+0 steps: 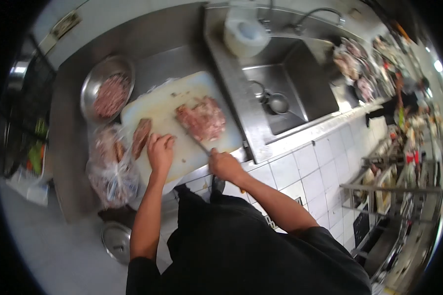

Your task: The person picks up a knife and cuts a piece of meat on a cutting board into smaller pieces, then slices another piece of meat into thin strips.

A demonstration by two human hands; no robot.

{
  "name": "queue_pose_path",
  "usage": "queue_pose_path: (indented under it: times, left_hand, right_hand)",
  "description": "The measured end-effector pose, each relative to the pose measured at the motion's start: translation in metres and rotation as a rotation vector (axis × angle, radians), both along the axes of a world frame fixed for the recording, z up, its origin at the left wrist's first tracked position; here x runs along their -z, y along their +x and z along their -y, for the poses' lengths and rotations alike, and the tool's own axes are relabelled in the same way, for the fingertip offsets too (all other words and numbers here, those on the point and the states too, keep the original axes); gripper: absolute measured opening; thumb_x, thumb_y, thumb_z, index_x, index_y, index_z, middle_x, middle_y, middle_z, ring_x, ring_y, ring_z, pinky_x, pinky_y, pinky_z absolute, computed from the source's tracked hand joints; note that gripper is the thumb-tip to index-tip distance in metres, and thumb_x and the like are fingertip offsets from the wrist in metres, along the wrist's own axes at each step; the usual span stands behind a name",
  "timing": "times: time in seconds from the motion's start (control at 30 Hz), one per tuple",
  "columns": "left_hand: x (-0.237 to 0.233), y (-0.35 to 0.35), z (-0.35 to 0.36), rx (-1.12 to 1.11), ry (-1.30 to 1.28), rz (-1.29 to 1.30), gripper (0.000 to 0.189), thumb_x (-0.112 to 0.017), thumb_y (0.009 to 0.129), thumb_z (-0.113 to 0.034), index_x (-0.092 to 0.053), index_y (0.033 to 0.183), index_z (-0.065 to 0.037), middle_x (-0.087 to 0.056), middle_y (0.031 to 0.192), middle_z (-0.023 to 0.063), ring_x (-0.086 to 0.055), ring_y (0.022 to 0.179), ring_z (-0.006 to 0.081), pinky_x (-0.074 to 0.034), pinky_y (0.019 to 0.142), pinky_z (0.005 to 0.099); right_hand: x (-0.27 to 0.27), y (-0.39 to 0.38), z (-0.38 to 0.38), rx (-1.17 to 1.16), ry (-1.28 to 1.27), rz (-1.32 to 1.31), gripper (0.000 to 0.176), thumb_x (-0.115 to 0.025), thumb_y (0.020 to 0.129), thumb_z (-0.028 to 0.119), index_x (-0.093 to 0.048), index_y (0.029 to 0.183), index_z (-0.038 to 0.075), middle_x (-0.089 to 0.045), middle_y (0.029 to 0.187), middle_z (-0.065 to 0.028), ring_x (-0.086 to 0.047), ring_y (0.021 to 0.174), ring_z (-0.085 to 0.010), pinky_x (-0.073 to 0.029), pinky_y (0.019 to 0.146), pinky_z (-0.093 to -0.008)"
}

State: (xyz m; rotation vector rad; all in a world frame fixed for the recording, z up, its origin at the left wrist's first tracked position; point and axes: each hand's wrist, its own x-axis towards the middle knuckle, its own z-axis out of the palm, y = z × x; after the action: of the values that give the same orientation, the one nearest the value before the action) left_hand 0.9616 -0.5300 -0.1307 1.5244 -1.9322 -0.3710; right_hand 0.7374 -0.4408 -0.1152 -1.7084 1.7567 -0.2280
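A pale cutting board [170, 110] lies on the steel counter. On its right half is a large piece of raw meat [202, 118], and a narrower strip of meat [142, 137] rests near its left edge. My right hand [224, 164] is closed round the handle of a knife [200, 143], whose blade points up and left toward the large piece. Just right of the strip, my left hand [161, 150] has its fingers curled together; whatever they may hold is too small to make out.
A steel bowl of cut meat [112, 96] stands behind the board's left side. Bagged meat [112, 167] sits nearer on the left. To the right are a sink [285, 83] with ladles, a white container [246, 37] and more bagged food. Another person stands far right.
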Motion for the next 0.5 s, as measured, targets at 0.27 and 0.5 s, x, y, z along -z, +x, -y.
queue_pose_path:
  times: [0.27, 0.5]
  left_hand:
    - [0.034, -0.046, -0.016, 0.208, -0.071, -0.034, 0.021, -0.068, 0.082, 0.003, -0.073, 0.102, 0.002, -0.068, 0.103, 0.0153, -0.063, 0.096, 0.0357, -0.051, 0.087, 0.0443]
    - [0.038, -0.038, -0.031, 0.242, -0.071, -0.002, 0.025, -0.065, 0.083, 0.001, -0.070, 0.107, 0.004, -0.065, 0.113, 0.0179, -0.060, 0.105, 0.0389, -0.048, 0.094, 0.0468]
  right_hand:
    - [-0.011, 0.002, 0.007, 0.009, 0.083, -0.019, 0.026, -0.048, 0.094, 0.014, -0.054, 0.112, -0.003, -0.071, 0.093, -0.0295, -0.070, 0.090, -0.0470, -0.057, 0.080, -0.0544]
    - [0.006, 0.000, 0.008, -0.025, 0.073, -0.024, 0.035, -0.050, 0.091, 0.015, -0.053, 0.119, -0.007, -0.071, 0.088, -0.0293, -0.071, 0.086, -0.0458, -0.057, 0.077, -0.0546]
